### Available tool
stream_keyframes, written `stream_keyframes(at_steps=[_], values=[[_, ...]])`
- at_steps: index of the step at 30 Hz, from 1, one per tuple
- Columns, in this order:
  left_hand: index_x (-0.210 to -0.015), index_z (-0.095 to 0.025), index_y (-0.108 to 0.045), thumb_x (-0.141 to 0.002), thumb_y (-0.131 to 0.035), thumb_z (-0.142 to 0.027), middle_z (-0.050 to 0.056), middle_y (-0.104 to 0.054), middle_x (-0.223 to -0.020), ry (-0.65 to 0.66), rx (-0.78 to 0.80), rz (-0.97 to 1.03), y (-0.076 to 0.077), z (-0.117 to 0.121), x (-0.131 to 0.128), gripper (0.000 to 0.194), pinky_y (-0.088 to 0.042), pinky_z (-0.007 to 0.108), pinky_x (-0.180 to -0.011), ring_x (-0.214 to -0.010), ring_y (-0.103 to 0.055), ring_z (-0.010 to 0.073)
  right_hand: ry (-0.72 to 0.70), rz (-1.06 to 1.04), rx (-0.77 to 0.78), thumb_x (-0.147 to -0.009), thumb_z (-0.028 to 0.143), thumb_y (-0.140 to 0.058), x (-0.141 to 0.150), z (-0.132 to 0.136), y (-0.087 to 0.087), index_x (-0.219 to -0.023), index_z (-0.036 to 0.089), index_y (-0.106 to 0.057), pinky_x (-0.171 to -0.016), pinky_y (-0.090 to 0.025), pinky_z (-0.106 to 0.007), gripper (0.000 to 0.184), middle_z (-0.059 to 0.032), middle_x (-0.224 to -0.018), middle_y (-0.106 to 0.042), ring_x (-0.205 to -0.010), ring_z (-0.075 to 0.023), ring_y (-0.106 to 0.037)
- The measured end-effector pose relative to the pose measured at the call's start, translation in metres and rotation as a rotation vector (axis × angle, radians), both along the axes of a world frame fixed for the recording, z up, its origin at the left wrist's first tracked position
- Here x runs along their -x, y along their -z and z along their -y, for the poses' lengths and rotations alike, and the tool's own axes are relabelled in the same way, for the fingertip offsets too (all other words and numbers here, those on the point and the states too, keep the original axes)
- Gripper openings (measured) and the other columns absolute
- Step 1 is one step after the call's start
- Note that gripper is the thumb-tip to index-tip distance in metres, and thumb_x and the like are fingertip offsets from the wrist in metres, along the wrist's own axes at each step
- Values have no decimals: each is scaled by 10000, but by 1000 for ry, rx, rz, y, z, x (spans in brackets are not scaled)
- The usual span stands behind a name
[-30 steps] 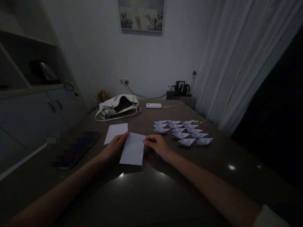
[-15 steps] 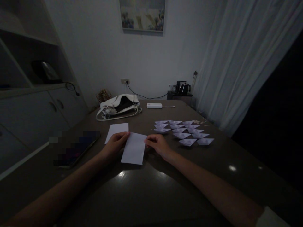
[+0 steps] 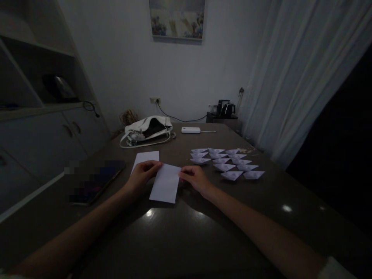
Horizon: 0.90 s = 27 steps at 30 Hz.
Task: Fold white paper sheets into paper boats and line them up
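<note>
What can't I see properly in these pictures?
All in the head view:
- Inside the white bag: too dark.
- Flat dark thing: mostly covered by blurry blocks.
- Wall picture: top cut off by the upper edge.
- Farther paper: lower part hidden by the left hand.

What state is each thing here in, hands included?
Paper sheet, flat, held
Left hand, pinching its upper left corner
Right hand, pinching its upper right corner
Other paper, flat, partly covered
Paper boats, folded, in rows
Handbag, open
Cabinet doors, shut
Plug, in wall socket
Phone, flat, screen obscured
</note>
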State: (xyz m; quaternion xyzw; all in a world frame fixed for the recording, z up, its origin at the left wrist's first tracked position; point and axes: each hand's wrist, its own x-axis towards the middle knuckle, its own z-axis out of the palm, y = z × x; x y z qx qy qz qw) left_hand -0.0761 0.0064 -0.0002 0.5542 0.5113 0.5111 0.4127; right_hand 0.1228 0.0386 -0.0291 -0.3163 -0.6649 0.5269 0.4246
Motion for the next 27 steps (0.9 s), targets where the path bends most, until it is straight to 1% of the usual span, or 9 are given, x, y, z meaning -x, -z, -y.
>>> stream_keyframes(at_steps=[5, 8, 11, 14, 17, 19, 21, 23, 27], values=[[-704, -127, -663, -639, -709, -480, 34, -648, -665, -41, -35, -117, -7, 2, -1, 361, -453, 255, -596, -649, -584, 177, -5, -1, 26, -714, 276, -624, 0, 1, 1, -633, 145, -589, -562, -340, -232, 158, 25, -575, -524, -549, -99, -460], [-711, -124, -665, -667, -690, -465, 30, -647, -656, -58, -89, -211, -7, 2, 1, 345, -435, 242, -577, -630, -575, 165, 5, 3, 37, -709, 261, -625, 1, 3, -1, -630, 144, -589, -556, -337, -232, 145, 27, -571, -523, -543, -97, -458], [-760, -125, -666, -706, -664, -457, 34, -651, -688, -93, -163, -301, -5, 3, 3, 337, -419, 233, -564, -642, -573, 163, 6, 10, 37, -710, 252, -626, 1, 4, -3, -621, 141, -586, -552, -333, -232, 148, 28, -562, -520, -541, -96, -458], [-791, -129, -656, -745, -623, -470, 28, -636, -707, -83, -192, -327, -5, 4, 3, 346, -418, 232, -571, -656, -565, 163, 11, -8, 52, -713, 249, -624, 1, 4, -4, -632, 142, -590, -562, -344, -234, 139, 25, -572, -529, -548, -98, -467], [-775, -129, -635, -789, -538, -523, 1, -573, -636, -5, -134, -309, -4, 5, -1, 406, -395, 224, -520, -592, -523, 145, 16, -20, 66, -711, 248, -628, 0, 5, -5, -645, 143, -596, -572, -352, -237, 128, 23, -582, -540, -552, -99, -472], [-751, -127, -617, -810, -477, -564, -17, -521, -579, 47, -67, -311, -3, 5, -4, 463, -352, 213, -455, -522, -471, 127, 26, -24, 75, -713, 253, -627, 0, 5, -5, -648, 144, -597, -574, -350, -236, 131, 24, -583, -537, -552, -97, -468], [-733, -129, -599, -812, -450, -592, -28, -489, -551, 72, -25, -321, -1, 7, -6, 493, -308, 204, -411, -477, -427, 112, 27, -32, 82, -714, 256, -629, 0, 5, -5, -645, 146, -595, -577, -347, -235, 135, 26, -586, -532, -553, -96, -465], [-721, -132, -583, -801, -455, -609, -31, -479, -545, 72, -7, -317, -1, 9, -7, 500, -294, 198, -393, -463, -416, 107, 15, -39, 86, -711, 261, -633, 0, 6, -5, -643, 147, -594, -580, -347, -235, 138, 26, -591, -532, -557, -97, -465], [-724, -140, -558, -799, -424, -644, -18, -500, -561, -15, 61, -239, -1, 12, -10, 527, -318, 204, -385, -471, -458, 124, -12, -32, 99, -707, 281, -640, 0, 6, -4, -639, 147, -595, -563, -342, -234, 157, 21, -582, -532, -556, -101, -464]])
